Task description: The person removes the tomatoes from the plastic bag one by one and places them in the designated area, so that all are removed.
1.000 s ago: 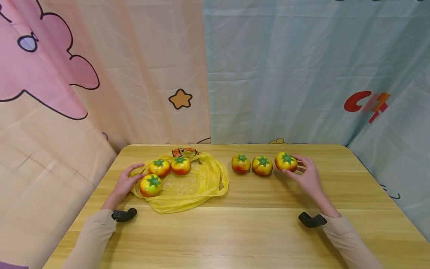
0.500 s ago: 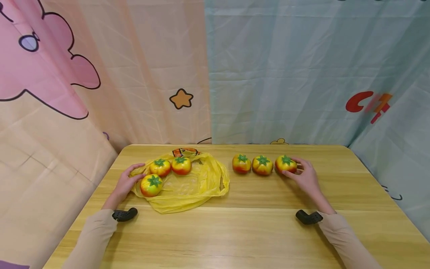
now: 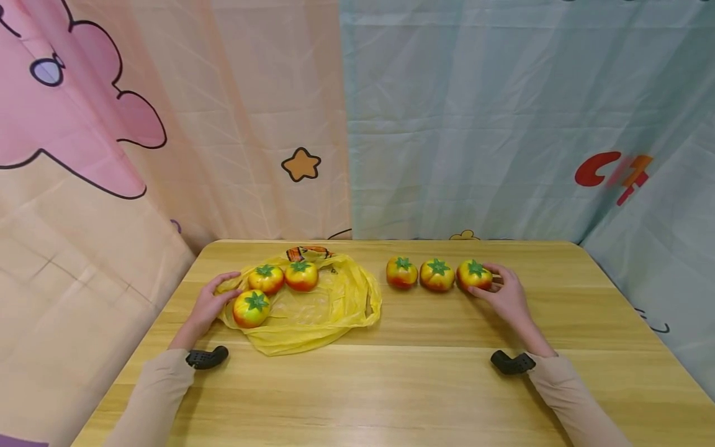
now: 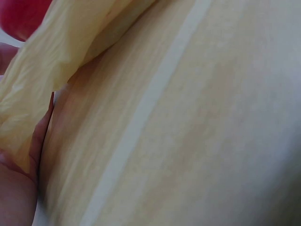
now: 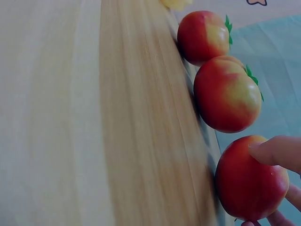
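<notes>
My right hand (image 3: pixel 507 299) holds a yellow-red tomato (image 3: pixel 473 275) with a green star-shaped top, thumb at its near side. It is at the right end of a row with a middle tomato (image 3: pixel 437 276) and a left tomato (image 3: pixel 401 273). In the right wrist view, the thumb presses the held tomato (image 5: pixel 249 181). My left hand (image 3: pixel 209 303) grips the left rim of a yellow plastic bag (image 3: pixel 357 301), whose film covers part of the thumb in the left wrist view. In the bag sit a near tomato (image 3: pixel 251 309), a back-left tomato (image 3: pixel 266 279) and a back tomato (image 3: pixel 301 275).
The wooden table (image 3: pixel 357 397) ends at a patterned curtain (image 3: pixel 447 124) close behind the tomatoes. An orange-and-black printed part (image 3: pixel 307 252) of the bag lies at its back. Black wrist devices (image 3: pixel 207 357) sit on both forearms.
My right hand has lowered the right-hand tomato slightly onto the table, into line with the other two, and still holds it. My left hand and the bag have stayed in place.
</notes>
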The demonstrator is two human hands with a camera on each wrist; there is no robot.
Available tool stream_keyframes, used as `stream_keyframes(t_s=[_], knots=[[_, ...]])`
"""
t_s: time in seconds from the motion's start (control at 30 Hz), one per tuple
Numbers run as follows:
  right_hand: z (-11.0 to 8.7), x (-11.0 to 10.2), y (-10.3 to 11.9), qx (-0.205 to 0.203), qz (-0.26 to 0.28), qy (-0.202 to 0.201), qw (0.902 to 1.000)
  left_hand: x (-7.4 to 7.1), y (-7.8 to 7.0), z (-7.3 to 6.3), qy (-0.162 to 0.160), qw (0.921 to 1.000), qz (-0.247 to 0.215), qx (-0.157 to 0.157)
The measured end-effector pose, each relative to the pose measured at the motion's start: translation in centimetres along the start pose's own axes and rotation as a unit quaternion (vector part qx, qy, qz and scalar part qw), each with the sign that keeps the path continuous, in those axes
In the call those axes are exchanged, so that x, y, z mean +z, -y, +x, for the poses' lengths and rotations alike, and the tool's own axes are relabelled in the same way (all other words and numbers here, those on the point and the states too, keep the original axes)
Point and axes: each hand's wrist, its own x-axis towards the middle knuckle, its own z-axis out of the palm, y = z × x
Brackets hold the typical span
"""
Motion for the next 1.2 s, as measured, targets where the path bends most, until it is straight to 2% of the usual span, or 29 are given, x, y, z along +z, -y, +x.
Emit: stream_keyframes(t_s=[0.33, 0.57, 0.77, 1.0, 1.2], knots=[[-0.2, -0.4, -0.5, -0.009, 0.013, -0.005, 0.9999, 0.1, 0.0, -0.1, -0.002, 1.0, 0.009, 0.003], [-0.2, -0.9, -0.5, 0.001, 0.003, -0.006, 1.0, 0.2, -0.2, -0.1, -0.001, 0.9999, 0.016, 0.006], [-0.2, -0.8, -0.3, -0.004, -0.001, -0.034, 0.9994, 0.1, 0.2, -0.1, -0.006, 0.9997, 0.02, 0.01], [-0.8, -0.6, 0.4, -0.045, -0.015, -0.065, 0.9967, 0.2, 0.3, 0.0, -0.009, 0.9994, 0.028, 0.02], [-1.3, -0.3, 1.9, -0.085, -0.045, -0.096, 0.9907, 0.3, 0.1, -0.1, -0.013, 0.9992, 0.033, 0.017]])
